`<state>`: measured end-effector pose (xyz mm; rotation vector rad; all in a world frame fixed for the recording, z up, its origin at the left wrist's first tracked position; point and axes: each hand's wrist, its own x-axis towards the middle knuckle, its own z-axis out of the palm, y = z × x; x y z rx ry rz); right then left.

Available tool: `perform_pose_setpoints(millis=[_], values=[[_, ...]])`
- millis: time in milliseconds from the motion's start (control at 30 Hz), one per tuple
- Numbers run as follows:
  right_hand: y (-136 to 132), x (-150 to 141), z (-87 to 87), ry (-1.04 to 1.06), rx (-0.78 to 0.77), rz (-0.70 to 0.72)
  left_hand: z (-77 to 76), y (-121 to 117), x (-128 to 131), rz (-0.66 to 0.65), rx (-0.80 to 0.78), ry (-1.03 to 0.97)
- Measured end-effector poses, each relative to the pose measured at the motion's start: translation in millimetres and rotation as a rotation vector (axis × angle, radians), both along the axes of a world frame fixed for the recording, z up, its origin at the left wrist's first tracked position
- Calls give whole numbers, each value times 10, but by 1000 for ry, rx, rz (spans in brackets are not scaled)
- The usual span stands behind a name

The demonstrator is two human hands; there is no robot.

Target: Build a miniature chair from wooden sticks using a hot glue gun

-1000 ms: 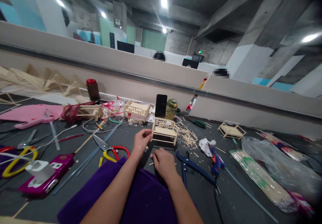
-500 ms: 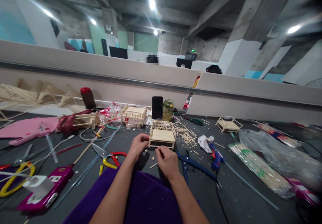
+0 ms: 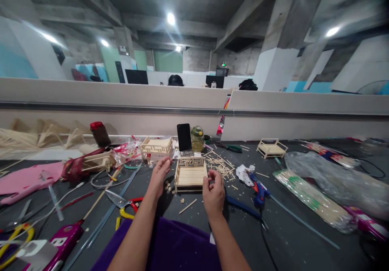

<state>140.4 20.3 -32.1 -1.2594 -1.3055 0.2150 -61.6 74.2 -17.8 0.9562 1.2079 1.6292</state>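
Note:
A small wooden stick model [image 3: 191, 177], a slatted platform with a railing along its back, stands on the dark table in front of me. My left hand [image 3: 158, 178] is at its left side, fingers loosely apart and holding nothing; a small gap separates them from the model. On the other side, my right hand [image 3: 213, 192] has curved fingers close against the model's right edge, thumb and forefinger slightly apart. Whether they touch it I cannot tell for sure. A loose stick [image 3: 188, 206] and small wood crumbs [image 3: 169, 187] lie near the model's front and left.
Behind stand a phone [image 3: 184, 137], a green-lidded bottle [image 3: 197, 138] and another stick model [image 3: 156, 146]. Cut sticks [image 3: 220, 163], a blue glue gun [image 3: 259, 190] and bagged sticks [image 3: 313, 200] lie right. Scissors [image 3: 118, 200] and a magenta power strip [image 3: 62, 244] lie left.
My right hand has moved from the model's front to its right side and its fingers have opened. My left hand has come away from the left edge. The view has tilted up.

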Motion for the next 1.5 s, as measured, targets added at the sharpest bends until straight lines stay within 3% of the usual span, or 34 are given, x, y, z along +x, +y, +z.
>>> perform_pose_setpoints(millis=[233,467,767,1300,1400,1500], values=[[29,-2,-23,0,4,43,246,370,7,-413,-79,103],[18,-31,-13,15,11,87,171,468,125,-524,-134,147],[23,-37,-2,20,0,105,72,480,201,-468,-112,81],[47,-13,-5,43,12,85,131,481,286,-404,-89,12],[58,33,12,20,20,51,167,446,255,-320,-46,5],[65,73,26,-41,16,32,188,356,139,-125,11,-10]])
